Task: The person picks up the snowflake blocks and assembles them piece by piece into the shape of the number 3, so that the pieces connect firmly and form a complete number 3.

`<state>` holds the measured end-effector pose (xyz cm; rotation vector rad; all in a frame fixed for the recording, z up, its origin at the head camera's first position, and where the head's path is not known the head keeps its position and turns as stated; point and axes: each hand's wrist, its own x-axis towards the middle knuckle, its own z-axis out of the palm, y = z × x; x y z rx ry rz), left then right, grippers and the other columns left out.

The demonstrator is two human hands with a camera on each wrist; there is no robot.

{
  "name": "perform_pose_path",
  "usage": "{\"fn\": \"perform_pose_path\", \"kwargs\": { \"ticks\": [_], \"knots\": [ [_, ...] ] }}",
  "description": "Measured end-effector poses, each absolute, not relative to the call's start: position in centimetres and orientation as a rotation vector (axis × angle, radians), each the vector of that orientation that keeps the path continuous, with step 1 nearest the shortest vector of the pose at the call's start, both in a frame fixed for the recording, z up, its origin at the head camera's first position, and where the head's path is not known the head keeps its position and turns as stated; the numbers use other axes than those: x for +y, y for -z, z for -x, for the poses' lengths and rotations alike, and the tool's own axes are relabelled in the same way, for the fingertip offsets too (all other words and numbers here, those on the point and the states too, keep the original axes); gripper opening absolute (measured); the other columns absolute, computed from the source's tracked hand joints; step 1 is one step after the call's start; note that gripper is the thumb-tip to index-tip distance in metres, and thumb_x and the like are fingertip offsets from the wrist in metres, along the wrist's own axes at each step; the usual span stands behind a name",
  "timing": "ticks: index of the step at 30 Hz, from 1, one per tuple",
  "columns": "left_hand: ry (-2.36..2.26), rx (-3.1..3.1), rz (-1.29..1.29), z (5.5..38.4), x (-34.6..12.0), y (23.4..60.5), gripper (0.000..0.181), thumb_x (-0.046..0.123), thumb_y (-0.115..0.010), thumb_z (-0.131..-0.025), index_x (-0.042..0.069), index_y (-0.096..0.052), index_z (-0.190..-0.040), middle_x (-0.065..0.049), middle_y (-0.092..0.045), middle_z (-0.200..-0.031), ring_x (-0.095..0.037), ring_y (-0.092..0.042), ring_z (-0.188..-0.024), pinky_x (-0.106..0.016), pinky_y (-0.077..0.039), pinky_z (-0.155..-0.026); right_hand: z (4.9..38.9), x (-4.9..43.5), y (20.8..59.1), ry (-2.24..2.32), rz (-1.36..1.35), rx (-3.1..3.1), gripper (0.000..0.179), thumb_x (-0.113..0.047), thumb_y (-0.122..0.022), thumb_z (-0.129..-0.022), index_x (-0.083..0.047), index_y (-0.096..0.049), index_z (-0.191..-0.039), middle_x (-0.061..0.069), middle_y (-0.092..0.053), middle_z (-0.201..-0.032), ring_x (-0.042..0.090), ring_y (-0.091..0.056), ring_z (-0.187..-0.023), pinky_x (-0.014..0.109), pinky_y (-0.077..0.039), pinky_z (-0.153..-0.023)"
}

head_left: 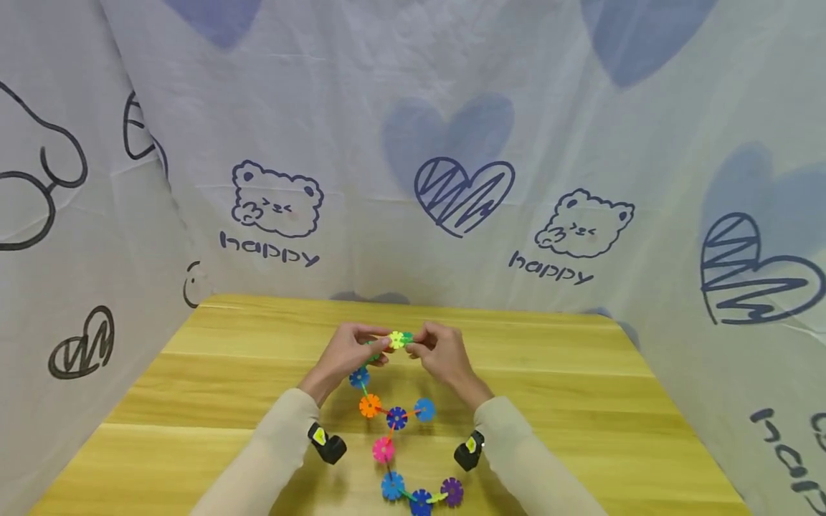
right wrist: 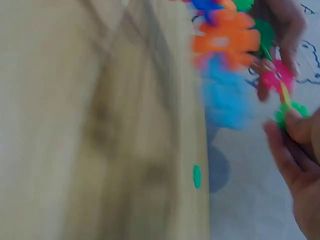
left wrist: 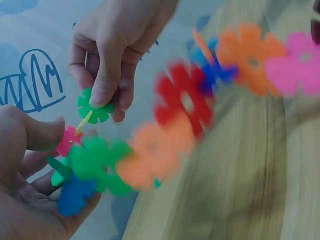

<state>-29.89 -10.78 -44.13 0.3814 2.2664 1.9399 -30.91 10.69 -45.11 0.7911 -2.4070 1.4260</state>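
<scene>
Both hands are raised over the table's far half, close together. My left hand [head_left: 345, 358] holds the upper end of a chain of colourful notched plastic discs, with a pink disc [left wrist: 69, 141] near its thumb. My right hand [head_left: 447, 355] pinches a green disc [left wrist: 95, 106] between thumb and fingers. A yellow disc [head_left: 396, 340] links the green disc to the pink one, edge-on in the wrist views. From the left hand the chain trails toward the body through an orange disc [head_left: 370, 405], a hot-pink disc [head_left: 383, 450] and a purple disc [head_left: 452, 491] at its near end.
The wooden table [head_left: 568, 401] lies beneath. Near its edge a loose green disc [right wrist: 197, 176] shows in the right wrist view. A pale cloth [head_left: 361, 279] with printed hearts and bears hangs behind and at both sides. Black cameras [head_left: 330, 446] sit on the wrists.
</scene>
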Motion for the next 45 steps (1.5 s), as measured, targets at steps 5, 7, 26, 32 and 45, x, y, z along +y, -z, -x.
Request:
{"fn": "perform_pose_path", "kwargs": {
  "ticks": [5, 7, 26, 32, 45],
  "knots": [
    [-1.867, 2.377, -0.377, 30.8, -11.8, 44.5, 0.033, 0.012, -0.067, -0.101, -0.001, -0.068, -0.131, -0.024, -0.076, -0.111, -0.013, -0.072, -0.075, -0.049, -0.063, -0.085, 33.0, 12.0, 45.3, -1.258, -0.905, -2.651, 0.010, 0.001, -0.073, -0.093, 0.001, -0.074, -0.103, 0.018, -0.076, -0.102, 0.033, -0.076, -0.091, 0.032, -0.063, -0.077],
    [-1.841, 2.410, -0.346, 31.2, -12.4, 44.6, 0.033, 0.014, -0.065, -0.102, 0.002, -0.068, -0.133, -0.022, -0.076, -0.111, -0.012, -0.070, -0.075, -0.049, -0.063, -0.086, 33.9, 12.3, 45.9, -1.173, -0.885, -2.731, 0.015, 0.001, -0.069, -0.095, 0.001, -0.074, -0.109, 0.019, -0.075, -0.110, 0.035, -0.074, -0.099, 0.038, -0.063, -0.084],
    [-1.725, 2.583, -0.666, 32.7, -13.6, 40.1, 0.034, 0.026, -0.060, -0.106, 0.012, -0.065, -0.137, -0.020, -0.070, -0.126, -0.022, -0.059, -0.075, -0.026, -0.051, -0.061, 36.6, 10.6, 49.3, -0.641, -0.906, -2.783, 0.011, 0.001, -0.073, -0.092, -0.001, -0.081, -0.099, 0.013, -0.080, -0.103, 0.029, -0.076, -0.097, 0.040, -0.062, -0.087],
    [-1.709, 2.605, -0.721, 32.0, -13.1, 38.6, 0.031, 0.025, -0.061, -0.105, 0.015, -0.067, -0.134, -0.015, -0.072, -0.120, -0.017, -0.056, -0.069, -0.023, -0.046, -0.055, 36.8, 10.3, 49.4, -0.689, -0.921, -2.822, 0.018, -0.003, -0.075, -0.092, 0.003, -0.077, -0.109, 0.017, -0.077, -0.104, 0.027, -0.071, -0.090, 0.042, -0.061, -0.084],
    [-1.745, 2.595, -0.769, 30.8, -12.9, 36.3, 0.033, 0.026, -0.072, -0.098, 0.012, -0.072, -0.128, -0.012, -0.072, -0.120, -0.023, -0.069, -0.099, -0.037, -0.055, -0.087, 36.7, 9.4, 49.9, -0.684, -1.020, -2.810, 0.020, -0.004, -0.069, -0.097, 0.002, -0.074, -0.115, 0.019, -0.066, -0.112, 0.033, -0.063, -0.104, 0.048, -0.055, -0.097]
  ]
}}
